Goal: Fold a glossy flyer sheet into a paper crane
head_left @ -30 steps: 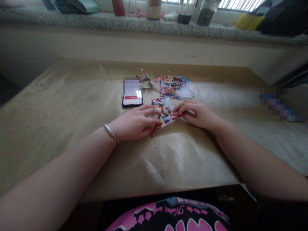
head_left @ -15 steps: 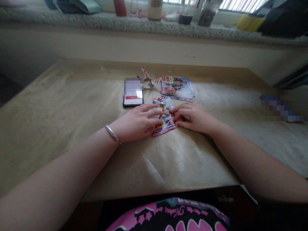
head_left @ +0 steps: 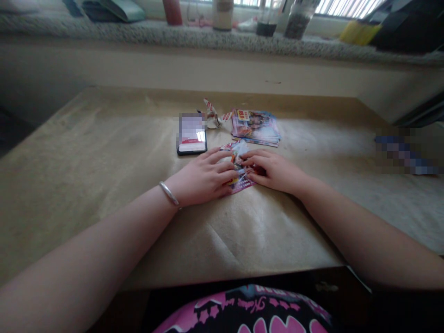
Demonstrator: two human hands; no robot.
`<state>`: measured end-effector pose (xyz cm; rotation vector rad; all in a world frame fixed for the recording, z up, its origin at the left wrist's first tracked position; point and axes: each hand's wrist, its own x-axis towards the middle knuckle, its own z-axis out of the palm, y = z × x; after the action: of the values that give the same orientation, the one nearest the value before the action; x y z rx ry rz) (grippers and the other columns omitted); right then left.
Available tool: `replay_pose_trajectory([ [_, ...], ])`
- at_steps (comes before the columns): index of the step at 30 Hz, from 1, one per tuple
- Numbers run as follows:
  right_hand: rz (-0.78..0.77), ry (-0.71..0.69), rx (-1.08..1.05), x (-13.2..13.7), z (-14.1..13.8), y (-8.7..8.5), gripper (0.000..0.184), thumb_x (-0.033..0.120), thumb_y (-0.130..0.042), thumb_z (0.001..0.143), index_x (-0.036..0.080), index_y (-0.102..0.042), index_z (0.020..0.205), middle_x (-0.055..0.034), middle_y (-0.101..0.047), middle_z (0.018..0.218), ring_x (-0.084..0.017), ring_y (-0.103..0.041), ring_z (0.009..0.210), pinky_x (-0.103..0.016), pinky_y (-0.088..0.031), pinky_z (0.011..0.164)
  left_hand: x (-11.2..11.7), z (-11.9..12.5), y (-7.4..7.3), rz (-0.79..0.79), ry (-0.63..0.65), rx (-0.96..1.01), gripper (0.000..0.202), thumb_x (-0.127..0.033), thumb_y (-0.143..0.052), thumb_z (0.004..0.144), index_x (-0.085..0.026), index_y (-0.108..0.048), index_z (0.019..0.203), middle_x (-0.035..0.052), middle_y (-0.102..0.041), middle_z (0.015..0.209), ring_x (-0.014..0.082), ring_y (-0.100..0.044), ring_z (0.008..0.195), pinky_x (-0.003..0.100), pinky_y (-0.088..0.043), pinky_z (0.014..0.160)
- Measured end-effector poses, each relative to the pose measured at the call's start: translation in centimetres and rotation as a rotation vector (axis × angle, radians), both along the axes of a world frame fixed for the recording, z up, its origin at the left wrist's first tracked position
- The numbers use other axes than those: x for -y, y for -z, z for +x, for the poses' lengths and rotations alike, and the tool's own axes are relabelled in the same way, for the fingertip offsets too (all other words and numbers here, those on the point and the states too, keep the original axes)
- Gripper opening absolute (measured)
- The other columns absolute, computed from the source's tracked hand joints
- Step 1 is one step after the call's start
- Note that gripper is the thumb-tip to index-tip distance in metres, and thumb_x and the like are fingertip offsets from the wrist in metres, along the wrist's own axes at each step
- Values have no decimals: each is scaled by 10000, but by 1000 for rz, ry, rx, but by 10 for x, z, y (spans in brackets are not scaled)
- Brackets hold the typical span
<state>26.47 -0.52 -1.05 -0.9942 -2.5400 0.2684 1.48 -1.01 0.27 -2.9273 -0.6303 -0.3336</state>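
Observation:
A colourful printed paper sheet (head_left: 240, 184), partly folded, lies on the brown paper-covered table (head_left: 104, 152) in front of me. My left hand (head_left: 204, 178), with a silver bangle on the wrist, presses its curled fingers down on the sheet's left side. My right hand (head_left: 274, 171) meets it from the right, fingertips pinched on the sheet's upper fold. Most of the sheet is hidden under both hands.
A phone (head_left: 192, 134) with a lit screen lies just beyond my left hand. A stack of similar printed sheets (head_left: 255, 126) and a small folded paper piece (head_left: 212, 115) sit behind. Jars and bottles (head_left: 222, 13) stand on the stone ledge at the back.
Both hands have drawn closer together over the sheet, and more of it is now folded and covered. The sheet's lower red edge shows less than before.

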Motion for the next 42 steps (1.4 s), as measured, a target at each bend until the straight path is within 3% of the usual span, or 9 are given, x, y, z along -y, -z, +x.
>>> replay_pose_trajectory([
  [4, 9, -13, -5, 0, -1, -1, 235, 249, -557, 877, 180, -659, 1077, -135, -657, 1224, -258, -620, 1123, -430, -503, 976, 1, -1, -5, 158, -70, -15, 339, -394, -439, 966, -185, -672, 1096, 78, -656, 1141, 278, -472, 1291, 471, -316, 1170],
  [8, 4, -31, -1, -2, 2, -1, 219, 258, -564, 878, 178, -661, 1058, -141, -649, 1247, -260, -613, 1148, -432, -498, 988, 9, -2, -16, 248, -192, -63, 358, -391, -397, 983, -187, -672, 1087, 67, -672, 1022, 295, -468, 1304, 555, -279, 1171],
  [12, -23, -62, -3, -3, 8, -1, 234, 292, -602, 864, 184, -656, 1065, -143, -636, 1278, -265, -595, 1189, -438, -489, 1006, 16, 0, -23, 158, -264, -160, 357, -333, -369, 993, -169, -685, 1016, 81, -671, 995, 269, -536, 1229, 541, -274, 1170],
  [14, -21, -72, 2, -2, 10, -1, 263, 344, -646, 842, 196, -655, 1060, -137, -632, 1288, -270, -588, 1203, -442, -483, 1014, 17, 1, -22, 108, -275, -188, 348, -347, -401, 981, -171, -665, 1123, 74, -671, 964, 240, -634, 1027, 510, -364, 1110],
  [18, -12, -112, 24, -2, 13, -5, 325, 430, -699, 802, 196, -661, 1025, -145, -633, 1288, -280, -583, 1209, -446, -484, 1015, 15, -1, -13, 24, -275, -200, 439, -382, -408, 985, -187, -526, 1360, 126, -603, 1265, 273, -603, 1100, 414, -492, 946],
  [25, 20, -185, 1, 1, 12, -9, 138, 276, -627, 862, 215, -697, 964, -96, -691, 1196, -238, -641, 1105, -399, -516, 961, 15, -6, -3, -28, -332, -176, 500, -413, -403, 988, -214, -438, 1445, 97, -468, 1470, 304, -473, 1289, 487, -248, 1161],
  [31, 27, -178, 30, 6, 12, -12, 133, 204, -582, 863, 223, -713, 872, -57, -719, 1127, -209, -671, 1013, -347, -529, 892, 16, -3, -7, -39, -334, -188, 504, -441, -429, 975, -223, -458, 1428, 96, -504, 1424, 289, -487, 1243, 472, -231, 1158],
  [37, 108, -104, 113, 5, 15, -17, 164, 239, -553, 890, 258, -713, 862, -25, -737, 1091, -214, -677, 973, -375, -514, 877, 12, -5, -8, -22, -273, -159, 477, -486, -445, 954, -237, -523, 1354, 114, -582, 1162, 284, -530, 1073, 426, -432, 976],
  [42, 161, -15, 167, 1, 20, -15, 173, 238, -534, 897, 239, -706, 875, -40, -739, 1075, -223, -676, 954, -375, -515, 849, 9, -4, -5, -46, -233, -80, 415, -423, -458, 957, -215, -569, 1298, 119, -562, 1097, 286, -504, 1108, 427, -448, 987],
])
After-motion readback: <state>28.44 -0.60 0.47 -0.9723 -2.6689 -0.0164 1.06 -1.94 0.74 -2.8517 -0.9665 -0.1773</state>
